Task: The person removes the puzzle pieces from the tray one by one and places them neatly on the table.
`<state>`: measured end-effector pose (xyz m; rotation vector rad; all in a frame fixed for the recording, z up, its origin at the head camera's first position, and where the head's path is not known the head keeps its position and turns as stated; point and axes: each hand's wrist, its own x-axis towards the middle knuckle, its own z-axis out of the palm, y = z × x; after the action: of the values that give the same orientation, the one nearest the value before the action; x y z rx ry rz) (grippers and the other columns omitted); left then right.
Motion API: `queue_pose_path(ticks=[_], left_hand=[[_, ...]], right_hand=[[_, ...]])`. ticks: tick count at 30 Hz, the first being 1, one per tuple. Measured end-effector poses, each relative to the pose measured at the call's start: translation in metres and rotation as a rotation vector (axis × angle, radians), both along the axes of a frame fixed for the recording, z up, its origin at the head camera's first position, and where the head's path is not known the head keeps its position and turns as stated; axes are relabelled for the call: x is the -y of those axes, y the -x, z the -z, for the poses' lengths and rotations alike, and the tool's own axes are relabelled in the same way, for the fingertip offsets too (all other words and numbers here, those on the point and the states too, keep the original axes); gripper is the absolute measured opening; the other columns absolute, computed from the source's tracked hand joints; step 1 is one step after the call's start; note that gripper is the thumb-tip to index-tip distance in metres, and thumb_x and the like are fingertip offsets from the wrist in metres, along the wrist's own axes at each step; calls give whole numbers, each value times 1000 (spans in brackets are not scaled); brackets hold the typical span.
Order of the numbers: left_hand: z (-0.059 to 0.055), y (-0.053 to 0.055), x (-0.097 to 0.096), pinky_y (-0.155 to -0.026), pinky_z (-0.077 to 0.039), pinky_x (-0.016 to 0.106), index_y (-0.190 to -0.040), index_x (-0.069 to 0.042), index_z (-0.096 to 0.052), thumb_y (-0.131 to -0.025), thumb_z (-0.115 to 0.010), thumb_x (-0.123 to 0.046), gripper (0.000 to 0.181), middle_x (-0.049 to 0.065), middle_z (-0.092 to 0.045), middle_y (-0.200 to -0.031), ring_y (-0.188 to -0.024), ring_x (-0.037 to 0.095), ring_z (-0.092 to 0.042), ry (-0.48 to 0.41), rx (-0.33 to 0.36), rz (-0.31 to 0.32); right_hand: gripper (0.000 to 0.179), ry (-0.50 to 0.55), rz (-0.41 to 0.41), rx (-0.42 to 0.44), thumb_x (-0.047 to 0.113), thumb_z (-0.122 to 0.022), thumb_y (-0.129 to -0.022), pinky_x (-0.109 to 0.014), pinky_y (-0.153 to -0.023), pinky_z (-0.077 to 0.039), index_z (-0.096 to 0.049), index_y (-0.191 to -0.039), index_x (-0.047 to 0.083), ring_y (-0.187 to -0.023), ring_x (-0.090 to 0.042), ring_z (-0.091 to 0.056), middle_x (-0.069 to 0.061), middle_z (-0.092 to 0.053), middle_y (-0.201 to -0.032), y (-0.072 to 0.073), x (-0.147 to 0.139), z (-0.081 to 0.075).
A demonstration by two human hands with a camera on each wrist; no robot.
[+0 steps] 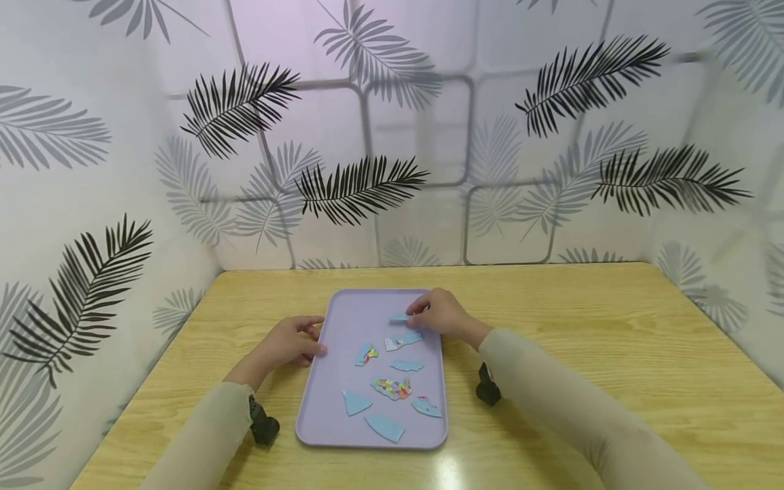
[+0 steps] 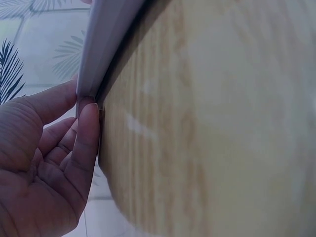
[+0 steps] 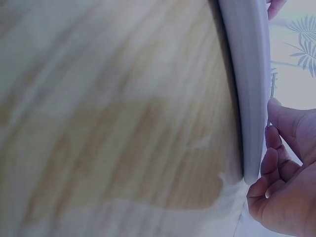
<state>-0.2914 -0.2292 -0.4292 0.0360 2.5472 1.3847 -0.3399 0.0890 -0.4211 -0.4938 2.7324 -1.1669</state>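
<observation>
Blue piece (image 1: 398,318) is near the far right corner of the purple tray (image 1: 352,313); the right hand (image 1: 442,314) pinches it with thumb and finger; the left hand (image 1: 288,344) grips the tray's left edge; seven other flat pieces (image 1: 384,427) lie toward the near edge, two with many bright colours.

Enclosed tabletop nook, home or studio unclear: leaf-print backdrop (image 1: 422,224) beyond pinching right hand (image 1: 442,314), wood-grain table (image 1: 563,320) beneath.
</observation>
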Motion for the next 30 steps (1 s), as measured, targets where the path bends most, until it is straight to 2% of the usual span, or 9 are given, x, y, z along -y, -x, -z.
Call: queue_pose_path(ticks=[6,13,20,30], left_hand=[[0,0,0,-58,-54,30,-141,-3,-50,-81,-78,-5,66,11,-53,-104,-66,17,-58,-2,0,5],[0,1,0,-58,-55,30,-141,-3,-50,-81,-79,-5,66,11,-53,-103,-66,17,-58,-7,3,7],[0,1,1,-59,-55,30,-141,-5,-50,-82,-79,-7,65,11,-54,-105,-68,18,-58,15,-1,11],[-2,-1,0,-59,-55,29,-141,-3,-49,-82,-78,-7,66,11,-54,-105,-67,17,-58,6,6,18]], right_hand=[[14,-16,3,-24,15,-75,-86,-27,-68,-48,-77,-99,9,-82,-18,-54,1,-68,-92,4,-6,-4],[16,13,1,-45,12,-73,-88,-30,-76,-51,-75,-102,5,-88,-18,-58,-4,-69,-100,5,-19,-10],[17,5,11,-68,12,-72,-89,-33,-76,-50,-75,-104,3,-87,-21,-59,-6,-69,-98,5,-35,-18],[19,25,22,-54,12,-69,-92,-35,-79,-51,-72,-108,3,-92,-23,-60,-8,-68,-103,23,-67,-15]])
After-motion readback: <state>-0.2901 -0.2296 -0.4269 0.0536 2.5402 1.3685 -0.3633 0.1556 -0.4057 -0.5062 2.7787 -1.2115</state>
